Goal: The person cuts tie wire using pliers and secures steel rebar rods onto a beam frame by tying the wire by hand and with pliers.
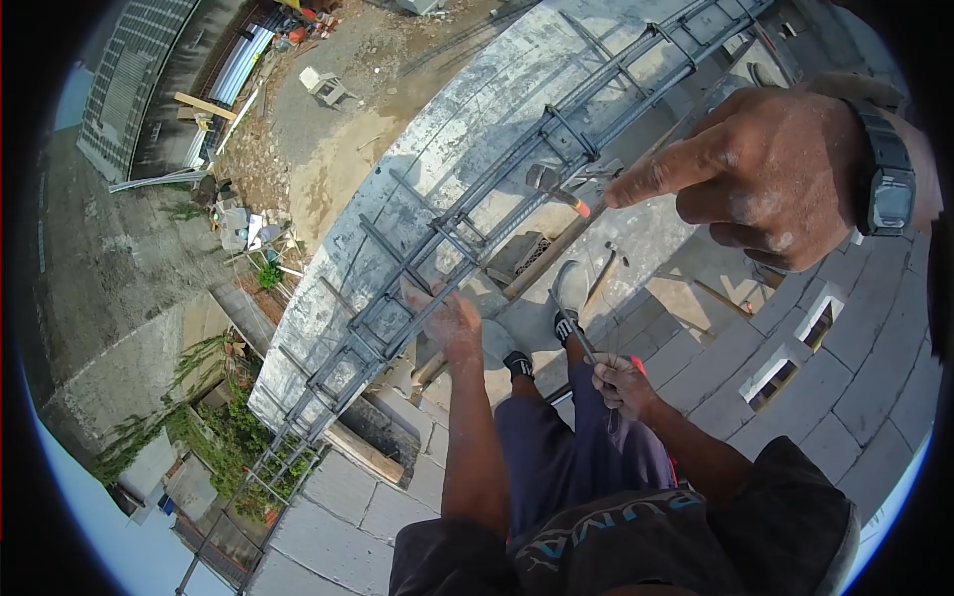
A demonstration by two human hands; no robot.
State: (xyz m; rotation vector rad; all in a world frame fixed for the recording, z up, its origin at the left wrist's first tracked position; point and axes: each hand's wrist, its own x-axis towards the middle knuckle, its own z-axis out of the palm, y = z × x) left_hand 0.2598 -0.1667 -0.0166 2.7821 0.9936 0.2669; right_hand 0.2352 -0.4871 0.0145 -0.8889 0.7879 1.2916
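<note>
A long rebar cage [477, 238] of bars and square stirrups runs diagonally over a pale concrete surface [368, 199]. My left hand [453, 326] is at its lower side, with the fingers closed around a bar; part of the grip is hidden. Lower and to the right, in front of my thighs, my right hand [620, 385] is closed on a thin metal rod [572, 323] that points up and left. Fine wires [614, 429] hang below that hand. Another person's hand [785, 174], wearing a black watch, extends a finger towards the cage.
A hammer-like tool [556, 191] with a red-orange end lies beside the cage. Near my feet is another tool with a wooden handle [602, 278]. Pale block walls [338, 507] flank me. Beyond the concrete edge, far below, are ground, a white chair [324, 87] and rubble.
</note>
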